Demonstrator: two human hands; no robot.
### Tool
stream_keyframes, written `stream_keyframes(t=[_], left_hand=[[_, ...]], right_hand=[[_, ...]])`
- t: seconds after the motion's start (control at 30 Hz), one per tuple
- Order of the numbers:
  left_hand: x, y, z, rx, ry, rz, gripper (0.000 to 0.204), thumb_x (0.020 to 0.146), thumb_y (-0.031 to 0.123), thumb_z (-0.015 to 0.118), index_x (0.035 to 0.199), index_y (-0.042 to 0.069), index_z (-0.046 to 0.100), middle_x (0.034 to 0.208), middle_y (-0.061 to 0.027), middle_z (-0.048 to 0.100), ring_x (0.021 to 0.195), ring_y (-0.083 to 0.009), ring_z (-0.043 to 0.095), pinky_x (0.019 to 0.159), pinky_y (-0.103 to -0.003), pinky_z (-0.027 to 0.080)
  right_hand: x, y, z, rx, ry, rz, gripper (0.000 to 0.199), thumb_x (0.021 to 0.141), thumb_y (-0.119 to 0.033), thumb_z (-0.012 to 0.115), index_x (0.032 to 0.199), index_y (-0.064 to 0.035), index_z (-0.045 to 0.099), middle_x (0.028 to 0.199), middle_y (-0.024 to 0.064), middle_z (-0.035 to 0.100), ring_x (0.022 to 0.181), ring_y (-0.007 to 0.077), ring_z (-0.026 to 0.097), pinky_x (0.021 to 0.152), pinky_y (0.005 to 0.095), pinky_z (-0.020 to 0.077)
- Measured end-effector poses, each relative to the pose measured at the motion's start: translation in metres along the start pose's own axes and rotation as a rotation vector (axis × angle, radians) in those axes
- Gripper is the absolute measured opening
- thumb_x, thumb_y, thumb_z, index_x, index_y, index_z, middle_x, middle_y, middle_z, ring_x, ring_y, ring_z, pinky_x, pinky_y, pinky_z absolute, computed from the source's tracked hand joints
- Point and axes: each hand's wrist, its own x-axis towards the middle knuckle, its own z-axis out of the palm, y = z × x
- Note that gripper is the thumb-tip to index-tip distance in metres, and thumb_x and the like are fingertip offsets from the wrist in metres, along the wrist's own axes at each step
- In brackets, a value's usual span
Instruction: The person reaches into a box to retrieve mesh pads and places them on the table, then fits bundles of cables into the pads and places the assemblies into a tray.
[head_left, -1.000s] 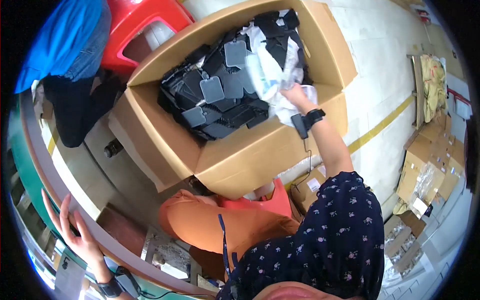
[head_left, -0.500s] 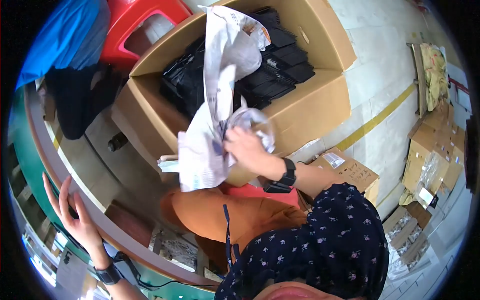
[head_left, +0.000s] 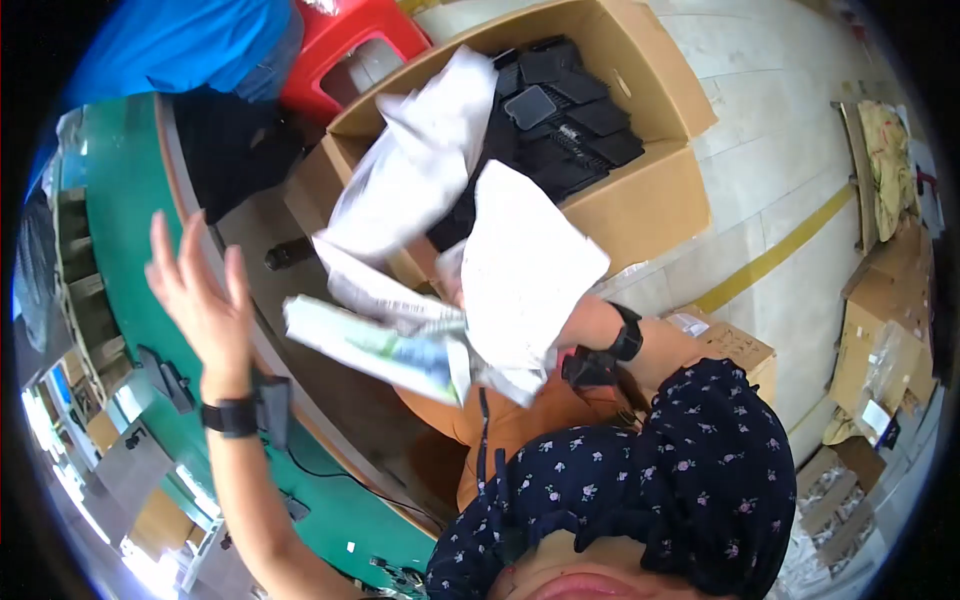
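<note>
The right hand (head_left: 455,290), mostly hidden behind crumpled white paper sheets (head_left: 520,265), grips them up above the lap. The left hand (head_left: 200,295) is raised, open, fingers spread, holding nothing, over the green surface (head_left: 130,200). Beyond the right hand stands a cardboard box (head_left: 640,200) of black parts (head_left: 570,120).

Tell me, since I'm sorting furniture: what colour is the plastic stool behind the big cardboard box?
Red; the stool shows only in the head view, at the top.
</note>
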Motion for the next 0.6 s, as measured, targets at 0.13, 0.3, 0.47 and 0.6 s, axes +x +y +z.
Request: stream_keyframes(t=[0.13,0.3,0.47,0.6], left_hand=[[-0.003,0.102,-0.032,-1.6,-0.477,-0.742,0.043,0.086,0.026,0.054,0.122,0.004,0.045,0.128,-0.0116,0.041,0.103,-0.0245,0.048,0.095,-0.038,0.034],[-0.091,0.106,-0.036,-1.686,-0.801,-0.574,0.058,0.091,0.04,0.042,0.128,-0.004,0.035,0.121,-0.0124,0.046,0.107,-0.0219,0.045,0.097,-0.033,0.031],[-0.05,0.173,-0.045,-1.772,-0.463,-1.02,0.06,0.086,0.031,0.057,0.128,-0.005,0.036,0.125,-0.0111,0.045,0.113,-0.018,0.043,0.095,-0.029,0.034],[-0.059,0.146,-0.058,-1.824,-0.209,-1.134,0.051,0.087,0.026,0.054,0.126,-0.004,0.04,0.119,-0.0098,0.05,0.105,-0.0188,0.051,0.089,-0.029,0.041]], right_hand=[[-0.021,-0.059,0.008,-0.228,0.288,-0.3,0.05,0.072,-0.023,0.069,0.115,-0.0023,0.051,0.109,0.0123,0.055,0.108,0.0245,0.047,0.096,0.0335,0.0326],[0.022,-0.066,0.033,-0.807,0.439,-0.252,0.024,0.076,-0.022,0.063,0.09,-0.0036,0.058,0.096,0.0108,0.059,0.093,0.0284,0.055,0.079,0.0391,0.0423],[0.012,-0.079,0.056,-0.016,0.523,-0.071,0.047,0.078,-0.018,0.06,0.118,0.001,0.044,0.119,0.0212,0.046,0.112,0.0309,0.044,0.094,0.0391,0.034],[0.021,-0.09,0.048,-0.312,0.183,-0.308,0.065,0.077,-0.022,0.064,0.129,0.0006,0.031,0.129,0.0214,0.035,0.121,0.0348,0.034,0.102,0.0392,0.0254]])
